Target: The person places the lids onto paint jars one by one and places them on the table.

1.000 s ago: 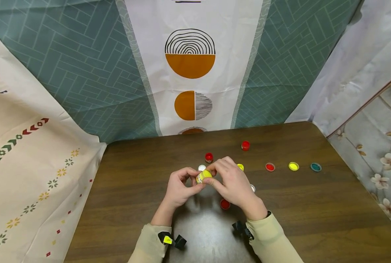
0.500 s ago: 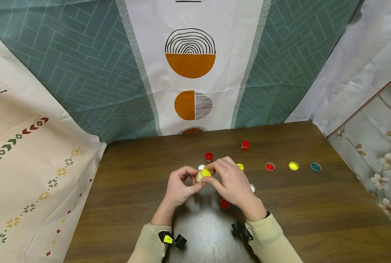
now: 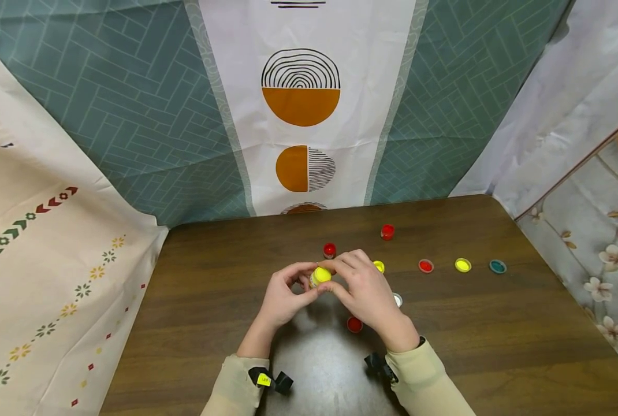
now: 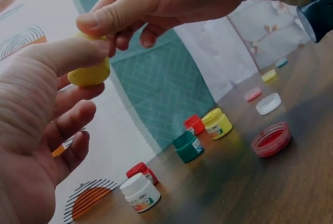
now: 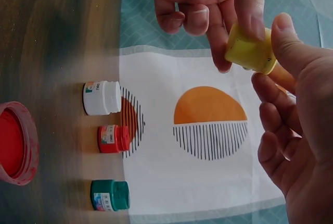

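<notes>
A small yellow paint jar (image 3: 320, 278) is held up between both hands over the table, tilted, its yellow top towards the head camera. My left hand (image 3: 284, 296) pinches the jar's body between thumb and fingers, as the left wrist view also shows. From the other side my right hand (image 3: 365, 290) pinches the top end with thumb and fingers; in the right wrist view its thumb lies right at the yellow rim (image 5: 271, 63). The white jar (image 4: 140, 193) and green jar (image 4: 188, 147) on the table are hidden behind the hands in the head view.
Two red jars (image 3: 330, 250) and another yellow jar (image 3: 379, 266) stand beyond the hands. Lids lie to the right: red (image 3: 425, 266), yellow (image 3: 462, 265) and teal (image 3: 498, 266). A white lid (image 3: 398, 300) and a larger red lid (image 3: 354, 324) lie close by my right hand.
The yellow jar has tipped so its top faces the head camera more, and it now covers the white jar. Both hands keep their hold and have barely moved.
</notes>
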The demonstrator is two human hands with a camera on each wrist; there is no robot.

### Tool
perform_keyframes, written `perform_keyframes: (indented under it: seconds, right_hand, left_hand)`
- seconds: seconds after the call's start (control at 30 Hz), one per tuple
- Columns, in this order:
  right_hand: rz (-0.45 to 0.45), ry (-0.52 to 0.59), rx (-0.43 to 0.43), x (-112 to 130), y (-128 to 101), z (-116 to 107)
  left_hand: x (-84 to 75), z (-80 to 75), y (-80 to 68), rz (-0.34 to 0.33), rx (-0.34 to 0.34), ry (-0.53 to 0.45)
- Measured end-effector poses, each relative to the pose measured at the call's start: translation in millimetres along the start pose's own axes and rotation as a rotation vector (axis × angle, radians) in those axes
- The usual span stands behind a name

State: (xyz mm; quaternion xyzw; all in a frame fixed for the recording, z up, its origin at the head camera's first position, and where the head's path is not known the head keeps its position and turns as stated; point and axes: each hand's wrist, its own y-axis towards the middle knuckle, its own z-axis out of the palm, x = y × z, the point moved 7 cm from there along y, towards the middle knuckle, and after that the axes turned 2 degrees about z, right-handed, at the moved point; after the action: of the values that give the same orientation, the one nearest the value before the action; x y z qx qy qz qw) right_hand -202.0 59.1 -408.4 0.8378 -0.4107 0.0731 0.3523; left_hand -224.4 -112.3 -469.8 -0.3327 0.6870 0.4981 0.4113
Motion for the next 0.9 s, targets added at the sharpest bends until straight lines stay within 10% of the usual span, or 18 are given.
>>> perform_keyframes:
  seconds: [0.3,0.9]
  right_hand:
    - [0.068,0.039,0.023,-13.1,-8.8,-10.6]
    - [0.263,0.008,0.203,-53.5,-48.5,-24.2]
  left_hand:
    - [5.0,-15.0,-6.5,-0.074,-0.030,0.086]
    - [37.7,-111.5,-63.6,-0.427,-0.230,0.646]
